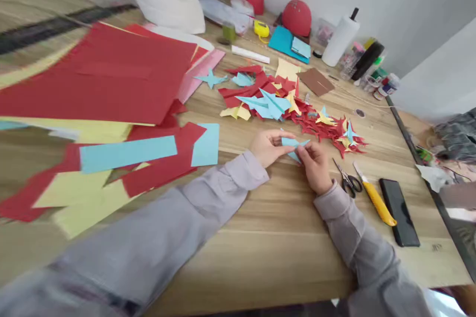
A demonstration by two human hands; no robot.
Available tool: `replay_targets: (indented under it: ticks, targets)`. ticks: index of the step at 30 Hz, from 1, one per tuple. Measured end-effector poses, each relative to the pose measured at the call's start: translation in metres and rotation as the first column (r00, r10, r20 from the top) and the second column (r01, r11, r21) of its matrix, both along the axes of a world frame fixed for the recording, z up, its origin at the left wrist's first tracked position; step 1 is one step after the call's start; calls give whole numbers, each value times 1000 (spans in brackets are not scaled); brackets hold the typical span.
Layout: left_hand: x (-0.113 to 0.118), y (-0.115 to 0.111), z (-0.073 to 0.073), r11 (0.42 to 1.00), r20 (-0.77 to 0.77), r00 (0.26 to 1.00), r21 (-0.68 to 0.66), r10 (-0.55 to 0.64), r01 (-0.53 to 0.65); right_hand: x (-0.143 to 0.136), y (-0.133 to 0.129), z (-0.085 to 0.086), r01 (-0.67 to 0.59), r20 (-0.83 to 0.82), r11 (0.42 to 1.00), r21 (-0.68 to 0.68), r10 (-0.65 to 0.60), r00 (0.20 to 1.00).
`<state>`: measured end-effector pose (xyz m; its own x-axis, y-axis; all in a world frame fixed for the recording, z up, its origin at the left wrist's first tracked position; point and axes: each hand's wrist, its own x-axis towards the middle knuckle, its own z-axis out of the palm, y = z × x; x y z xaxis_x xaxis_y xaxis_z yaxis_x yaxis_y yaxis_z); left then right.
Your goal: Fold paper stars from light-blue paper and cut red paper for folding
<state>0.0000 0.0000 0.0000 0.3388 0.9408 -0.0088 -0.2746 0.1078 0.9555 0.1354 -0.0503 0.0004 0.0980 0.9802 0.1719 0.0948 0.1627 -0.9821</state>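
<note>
Between my two hands is a small folded piece of light blue paper, held just above the wooden table. My left hand pinches its left side between thumb and fingers. The right side is gripped by my right hand, its thumb and fingertips pressed together on the paper. Behind them lies a pile of folded red, yellow and blue paper pieces, with a blue one on top. A blue four-pointed star lies left of the pile.
Red sheets and a blue strip cover the left side. Scissors, a yellow cutter and a black phone lie right of my right hand. Bottles, a white roll and a yellow tape measure stand behind.
</note>
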Motion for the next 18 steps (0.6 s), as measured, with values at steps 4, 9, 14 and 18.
replay_targets:
  ticks: [4,9,14,18]
  targets:
    - [-1,2,-3,999,-30,999,34,17,-16,1,-1,1,8,23,1000,5,-8,1000]
    - [-2,2,-2,998,-36,999,59,6,-4,1,-1,0,15,45,1000,-4,-15,999]
    - [-3,2,0,999,0,1000,41,-23,23,0,-1,1,12,85,1000,-13,-11,996]
    - [-3,2,1,998,6,999,45,-34,33,-1,-2,3,1,77,1000,-13,0,997]
